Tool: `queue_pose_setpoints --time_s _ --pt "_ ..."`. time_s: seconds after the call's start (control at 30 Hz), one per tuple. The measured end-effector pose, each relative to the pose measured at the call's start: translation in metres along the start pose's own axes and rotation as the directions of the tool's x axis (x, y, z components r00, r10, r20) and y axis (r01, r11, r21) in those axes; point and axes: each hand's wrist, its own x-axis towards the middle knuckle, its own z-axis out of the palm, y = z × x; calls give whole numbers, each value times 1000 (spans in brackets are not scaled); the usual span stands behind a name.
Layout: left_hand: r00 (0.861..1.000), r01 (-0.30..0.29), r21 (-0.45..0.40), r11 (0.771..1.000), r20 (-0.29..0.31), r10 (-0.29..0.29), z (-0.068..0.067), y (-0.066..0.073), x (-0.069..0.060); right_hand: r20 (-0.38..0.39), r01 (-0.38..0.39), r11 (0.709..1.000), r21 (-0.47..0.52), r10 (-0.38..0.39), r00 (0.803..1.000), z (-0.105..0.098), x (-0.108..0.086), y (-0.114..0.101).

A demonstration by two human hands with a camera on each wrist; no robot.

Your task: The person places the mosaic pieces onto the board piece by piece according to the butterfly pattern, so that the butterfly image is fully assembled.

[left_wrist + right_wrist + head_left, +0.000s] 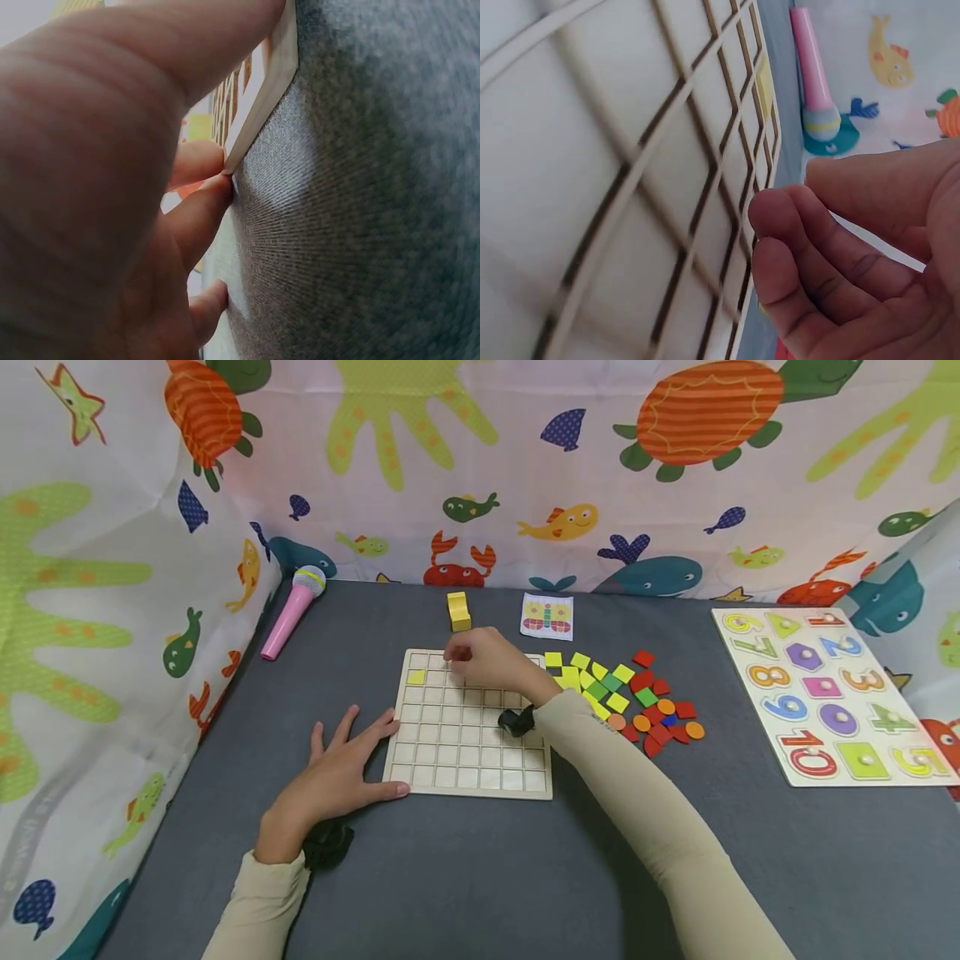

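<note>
A pale square grid board [468, 795] lies on the table, with one yellow tile [416, 677] in a cell near its upper left corner. My left hand [330, 781] is spread at the board's left side, thumb and fingertips touching its edge [262, 97]. Over the upper part of the board, my right hand [491, 662] has its fingers curled. In the right wrist view the curled fingers [825, 277] are close to the grid [630, 161], thumb near the index finger, and no tile shows between them. Loose yellow, green, red, orange and blue pieces [652, 714] lie right of the board.
Behind the board are a yellow block [459, 612] and a butterfly pattern card [547, 616]. A pink microphone [288, 614] lies at the back left, and a number and shape puzzle [825, 693] at the right. A printed curtain [510, 468] hangs behind the table.
</note>
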Motion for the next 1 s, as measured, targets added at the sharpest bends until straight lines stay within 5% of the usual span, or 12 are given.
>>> queue_pose_setpoints --time_s 0.4,0.67,1.0 --pt "1000 4 -15 1000 14 -4 -2 1 0 -79 -78 997 2 78 994 -50 -49 28" --pt "1000 7 -20 1000 20 -7 -3 2 0 -148 -203 979 -1 201 969 -76 -81 53" --pt "1000 -3 -24 1000 19 3 -3 1 0 -113 -296 955 -32 290 950 -84 -90 72"
